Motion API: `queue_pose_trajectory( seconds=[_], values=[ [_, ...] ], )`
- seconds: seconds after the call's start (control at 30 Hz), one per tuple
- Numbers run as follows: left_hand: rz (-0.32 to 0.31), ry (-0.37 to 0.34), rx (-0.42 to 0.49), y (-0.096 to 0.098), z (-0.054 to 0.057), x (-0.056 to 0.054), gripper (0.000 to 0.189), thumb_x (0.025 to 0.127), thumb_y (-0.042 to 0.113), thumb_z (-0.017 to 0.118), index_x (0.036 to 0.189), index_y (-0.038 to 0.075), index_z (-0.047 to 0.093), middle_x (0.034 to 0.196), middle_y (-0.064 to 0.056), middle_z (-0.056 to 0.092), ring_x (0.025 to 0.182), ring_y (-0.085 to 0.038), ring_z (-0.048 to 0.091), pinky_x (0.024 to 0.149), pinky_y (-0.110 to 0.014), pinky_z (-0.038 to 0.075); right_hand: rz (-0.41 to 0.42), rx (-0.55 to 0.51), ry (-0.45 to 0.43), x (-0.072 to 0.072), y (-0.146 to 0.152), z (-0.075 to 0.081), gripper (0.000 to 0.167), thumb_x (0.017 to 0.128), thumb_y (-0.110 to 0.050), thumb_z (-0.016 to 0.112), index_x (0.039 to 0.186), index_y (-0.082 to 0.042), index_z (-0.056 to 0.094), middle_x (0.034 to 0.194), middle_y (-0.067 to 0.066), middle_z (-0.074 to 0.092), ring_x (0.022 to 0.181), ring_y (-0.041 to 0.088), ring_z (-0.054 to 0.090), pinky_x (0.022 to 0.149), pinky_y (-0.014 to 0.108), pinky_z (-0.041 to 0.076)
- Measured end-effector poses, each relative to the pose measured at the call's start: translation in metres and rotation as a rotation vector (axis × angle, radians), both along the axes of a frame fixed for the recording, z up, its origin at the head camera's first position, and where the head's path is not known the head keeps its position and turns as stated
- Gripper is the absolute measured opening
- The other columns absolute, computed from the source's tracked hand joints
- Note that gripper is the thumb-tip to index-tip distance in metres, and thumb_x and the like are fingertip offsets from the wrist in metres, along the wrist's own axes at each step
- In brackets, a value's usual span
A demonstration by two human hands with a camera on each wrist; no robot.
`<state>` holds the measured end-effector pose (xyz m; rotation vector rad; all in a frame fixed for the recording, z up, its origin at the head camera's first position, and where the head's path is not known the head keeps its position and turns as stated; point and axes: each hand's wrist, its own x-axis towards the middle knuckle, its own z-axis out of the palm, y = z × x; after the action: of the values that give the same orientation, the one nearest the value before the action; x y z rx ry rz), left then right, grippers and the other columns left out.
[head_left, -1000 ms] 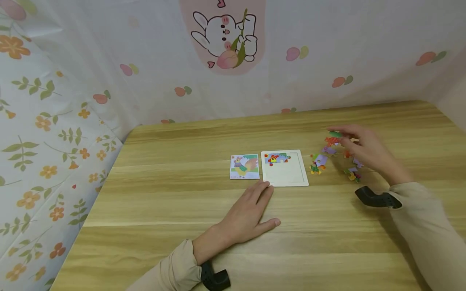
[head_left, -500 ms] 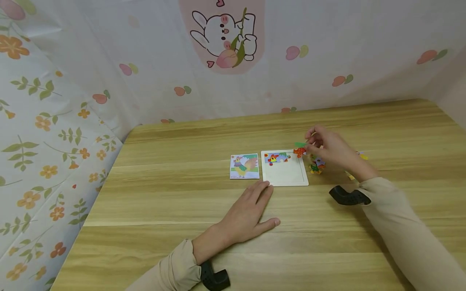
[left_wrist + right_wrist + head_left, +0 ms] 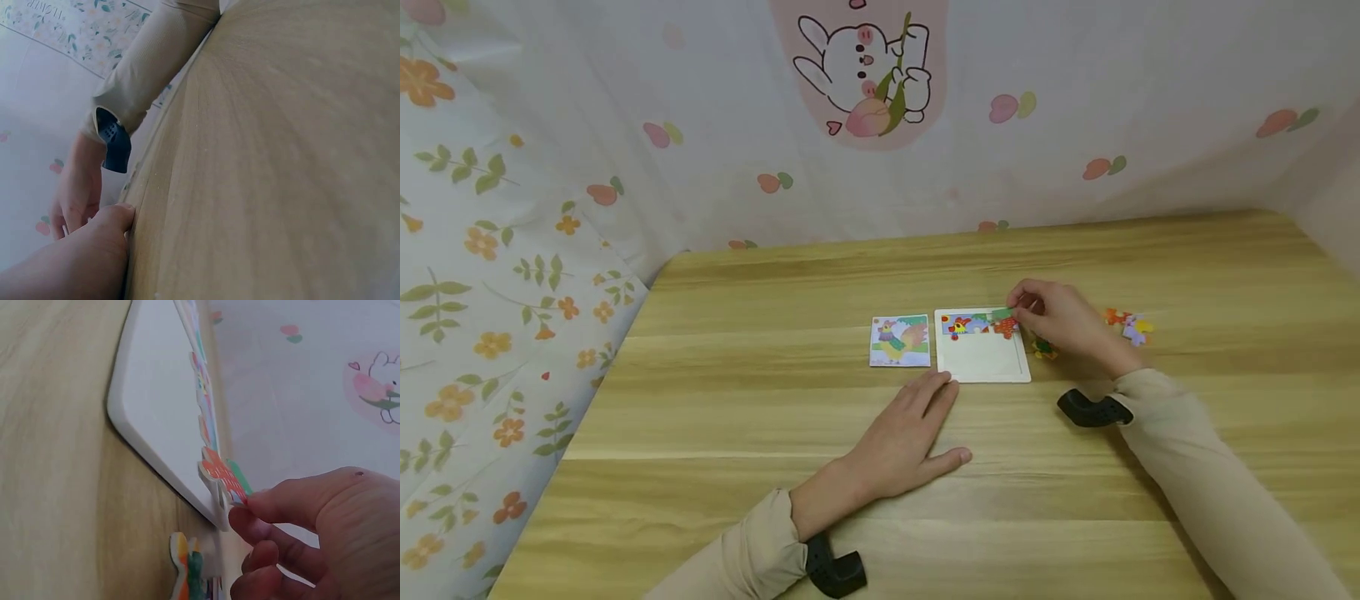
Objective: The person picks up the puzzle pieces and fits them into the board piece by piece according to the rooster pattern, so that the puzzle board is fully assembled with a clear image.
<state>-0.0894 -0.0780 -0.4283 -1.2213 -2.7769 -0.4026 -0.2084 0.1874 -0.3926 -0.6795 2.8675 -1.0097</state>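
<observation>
My right hand (image 3: 1060, 317) pinches a red and green puzzle piece (image 3: 224, 477) between thumb and fingertips, over the upper right corner of a white puzzle tray (image 3: 985, 362). Joined puzzle pieces (image 3: 961, 324) with a rooster's head lie along the tray's top left. The held piece sits at their right end; whether it lies flat cannot be told. My left hand (image 3: 902, 442) rests on the table with straight fingers, its fingertips touching the tray's lower left edge. In the left wrist view the left thumb (image 3: 115, 219) lies against the table.
A small rooster picture card (image 3: 900, 342) lies left of the tray. Loose puzzle pieces (image 3: 1135, 327) lie to the right of the right hand, and another piece (image 3: 1043, 348) shows partly beneath it. A patterned cloth (image 3: 700, 125) hangs behind the wooden table (image 3: 737, 400).
My right hand has picked the red and green piece from the loose pieces and carried it left to the tray's upper right corner. The left hand has stayed in place.
</observation>
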Motion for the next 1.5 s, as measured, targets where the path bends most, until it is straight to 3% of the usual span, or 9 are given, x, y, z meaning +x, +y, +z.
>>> queue_pose_trajectory(
  seconds=[0.13,0.73,1.07,1.5],
  values=[
    [-0.010,-0.021,0.000,0.001,0.000,-0.002,0.075,0.093,0.053,0.043,0.144,0.000,0.028,0.146,-0.016,0.026,0.138,-0.027,0.017,0.112,-0.034,0.013,-0.029,0.017,0.000,0.001,-0.001,-0.002,0.009,0.089,-0.003,0.055,0.095,-0.002,0.060,0.086,0.011,0.062,0.073,0.023,0.057,0.064,0.035,0.047],
    [-0.016,-0.064,0.016,-0.022,0.009,-0.011,0.076,0.093,0.054,0.043,0.144,0.000,0.030,0.147,-0.015,0.025,0.137,-0.026,0.018,0.111,-0.034,0.017,-0.096,0.053,0.059,-0.001,-0.029,-0.002,0.009,0.088,-0.007,0.054,0.094,-0.003,0.058,0.082,0.008,0.060,0.067,0.020,0.052,0.061,0.032,0.043],
    [-0.048,-0.062,0.059,-0.017,0.012,-0.013,0.075,0.093,0.052,0.044,0.143,-0.002,0.030,0.146,-0.016,0.026,0.136,-0.027,0.019,0.111,-0.034,0.015,-0.115,0.093,0.117,0.001,-0.026,0.000,0.006,0.089,-0.009,0.054,0.090,-0.005,0.058,0.075,0.006,0.058,0.062,0.019,0.051,0.057,0.031,0.041],
    [-0.036,-0.040,0.026,-0.014,0.010,-0.012,0.075,0.093,0.054,0.042,0.143,0.000,0.031,0.146,-0.014,0.027,0.137,-0.025,0.019,0.112,-0.032,0.013,-0.114,0.174,0.141,0.002,-0.026,-0.003,0.007,0.091,-0.010,0.054,0.093,-0.003,0.056,0.078,0.007,0.056,0.064,0.020,0.049,0.057,0.032,0.041]
  ],
)
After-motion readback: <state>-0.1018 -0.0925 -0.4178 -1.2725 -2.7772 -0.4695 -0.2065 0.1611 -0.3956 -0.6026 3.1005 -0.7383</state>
